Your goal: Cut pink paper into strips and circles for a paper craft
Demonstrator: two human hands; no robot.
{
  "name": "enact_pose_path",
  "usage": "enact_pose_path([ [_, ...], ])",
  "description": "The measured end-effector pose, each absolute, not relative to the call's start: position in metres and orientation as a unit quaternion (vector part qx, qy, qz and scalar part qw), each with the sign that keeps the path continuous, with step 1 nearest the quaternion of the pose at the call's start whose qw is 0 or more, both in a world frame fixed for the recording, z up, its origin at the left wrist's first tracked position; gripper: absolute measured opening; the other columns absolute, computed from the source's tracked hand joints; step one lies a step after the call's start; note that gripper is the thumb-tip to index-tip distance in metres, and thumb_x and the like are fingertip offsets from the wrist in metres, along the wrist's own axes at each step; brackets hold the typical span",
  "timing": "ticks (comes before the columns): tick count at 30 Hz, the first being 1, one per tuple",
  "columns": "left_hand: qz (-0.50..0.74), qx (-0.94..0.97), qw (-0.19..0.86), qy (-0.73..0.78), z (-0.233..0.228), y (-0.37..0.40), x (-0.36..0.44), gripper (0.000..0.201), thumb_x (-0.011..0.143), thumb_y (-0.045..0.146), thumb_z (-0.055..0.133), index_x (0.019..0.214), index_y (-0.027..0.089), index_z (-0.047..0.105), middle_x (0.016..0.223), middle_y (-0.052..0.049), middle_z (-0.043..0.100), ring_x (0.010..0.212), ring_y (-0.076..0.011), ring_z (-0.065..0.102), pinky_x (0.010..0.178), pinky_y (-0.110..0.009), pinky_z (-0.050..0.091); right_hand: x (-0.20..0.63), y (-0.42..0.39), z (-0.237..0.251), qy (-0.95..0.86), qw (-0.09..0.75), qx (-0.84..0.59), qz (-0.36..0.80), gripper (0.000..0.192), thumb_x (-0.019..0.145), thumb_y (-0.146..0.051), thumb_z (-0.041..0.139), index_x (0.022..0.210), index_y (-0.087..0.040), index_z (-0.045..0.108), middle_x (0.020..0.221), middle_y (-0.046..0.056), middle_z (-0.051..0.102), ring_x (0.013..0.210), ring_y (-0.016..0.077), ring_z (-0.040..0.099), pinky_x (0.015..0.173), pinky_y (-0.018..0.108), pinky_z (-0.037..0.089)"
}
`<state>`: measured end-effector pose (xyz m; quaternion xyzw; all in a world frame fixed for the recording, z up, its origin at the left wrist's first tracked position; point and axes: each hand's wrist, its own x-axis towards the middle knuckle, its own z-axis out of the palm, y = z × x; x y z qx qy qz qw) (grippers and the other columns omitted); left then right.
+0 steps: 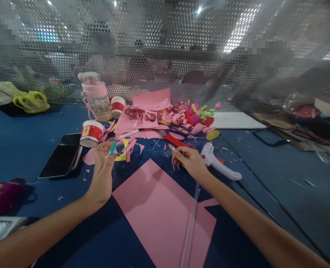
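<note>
Your right hand (189,160) is clenched around a thin pen-like tool (171,147), tip pointing far-left, resting at the far corner of the big pink sheet (162,212). A clear ruler (191,223) lies across that sheet, running from your right wrist toward you. Your left hand (103,167) is released, fingers spread, held just above the table left of the sheet, gripping nothing. White glue gun (219,163) lies just right of your right hand. Far of both hands: heap of pink paper scraps (151,115), scissors (178,131), red comb (176,140). Far-left: red paper cup (91,133), phone (61,154), pink bottle (96,96). Blue table (265,167) underneath.
</note>
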<state>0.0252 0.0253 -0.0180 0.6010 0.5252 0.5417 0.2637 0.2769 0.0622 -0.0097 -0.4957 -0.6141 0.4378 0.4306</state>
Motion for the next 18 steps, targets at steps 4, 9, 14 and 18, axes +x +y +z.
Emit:
enact_pose_path([
  [4,0.45,0.602,0.347,0.561,-0.011,0.025,0.033,0.048,0.079,0.054,0.047,0.109,0.017,0.04,0.111,-0.013,0.051,0.104,-0.0261,0.055,0.085,-0.044,0.049,0.274,0.059,-0.008,-0.603,0.438,-0.503,0.437,0.041,0.071,-0.056,0.058,0.057,-0.018,0.053,0.048,-0.001,0.054,0.038,0.0087,0.047,0.036,0.021,0.034],
  [9,0.337,0.73,0.196,0.561,-0.001,0.011,0.046,0.089,0.05,0.056,0.074,0.119,0.018,0.034,0.119,-0.015,0.044,0.112,-0.0362,0.046,0.088,-0.055,0.042,0.272,0.059,-0.01,-0.606,0.445,-0.507,0.422,0.044,0.07,-0.059,0.056,0.056,-0.018,0.053,0.048,-0.001,0.054,0.039,0.0086,0.047,0.037,0.02,0.034],
  [14,0.291,0.747,0.226,0.554,-0.002,0.01,0.049,0.095,0.047,0.043,0.079,0.124,0.017,0.031,0.11,-0.014,0.051,0.091,-0.0293,0.058,0.074,-0.047,0.05,0.272,0.059,-0.011,-0.606,0.45,-0.506,0.417,0.043,0.071,-0.058,0.056,0.056,-0.017,0.054,0.049,-0.001,0.054,0.04,0.0089,0.047,0.039,0.021,0.036],
  [18,0.285,0.713,0.306,0.562,-0.003,0.019,0.043,0.071,0.051,0.037,0.078,0.111,0.016,0.046,0.095,-0.009,0.061,0.07,-0.0202,0.059,0.065,-0.039,0.053,0.272,0.056,-0.009,-0.593,0.46,-0.499,0.435,0.039,0.071,-0.053,0.059,0.058,-0.017,0.055,0.049,-0.001,0.055,0.038,0.0072,0.045,0.035,0.019,0.03],
])
